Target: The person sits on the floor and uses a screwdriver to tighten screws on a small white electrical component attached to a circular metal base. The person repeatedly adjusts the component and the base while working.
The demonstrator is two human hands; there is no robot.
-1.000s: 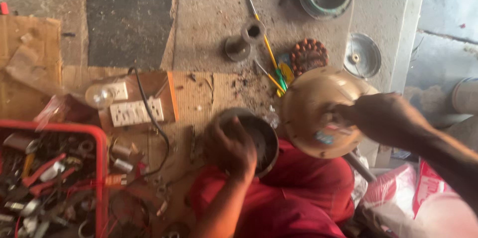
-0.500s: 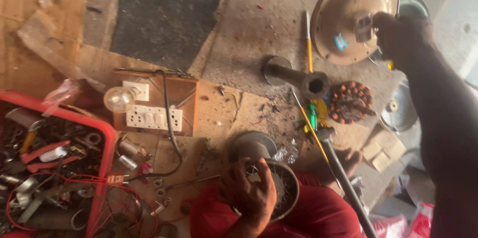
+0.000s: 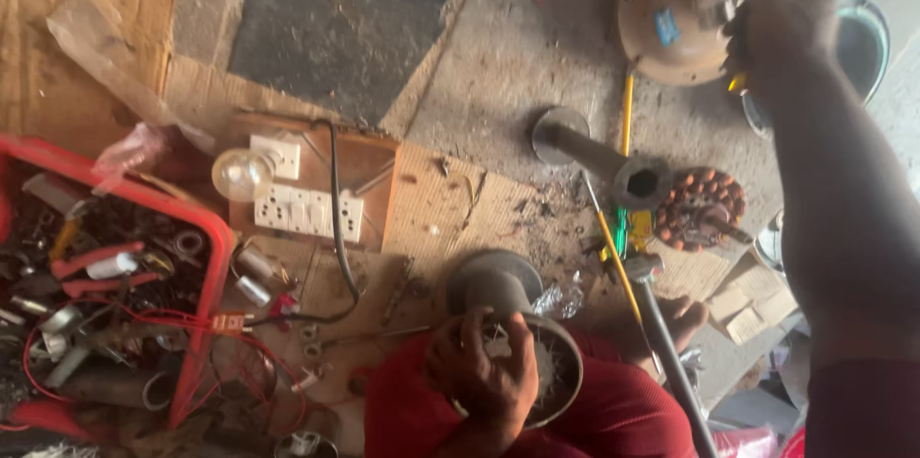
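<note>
My left hand [image 3: 484, 377] grips a round grey metal motor housing [image 3: 500, 278] that rests on my red-clothed lap at the bottom centre. My right hand [image 3: 778, 22] reaches to the top right and holds a tan dome-shaped fan cover [image 3: 666, 12] by its centre hub, over the concrete floor. A copper-wound stator [image 3: 700, 209] lies on the floor between the two hands.
A grey tube spanner [image 3: 596, 153], a yellow-shafted screwdriver [image 3: 628, 103] and a hammer [image 3: 661, 333] lie near the stator. A wooden switchboard [image 3: 309, 214] with a bulb [image 3: 240, 175] sits on cardboard. A red crate [image 3: 218, 257] of tools stands left. A round metal bowl [image 3: 867, 41] lies behind the cover.
My right hand has carried the tan cover from in front of my lap out to the far right. My left hand has stayed on the grey housing.
</note>
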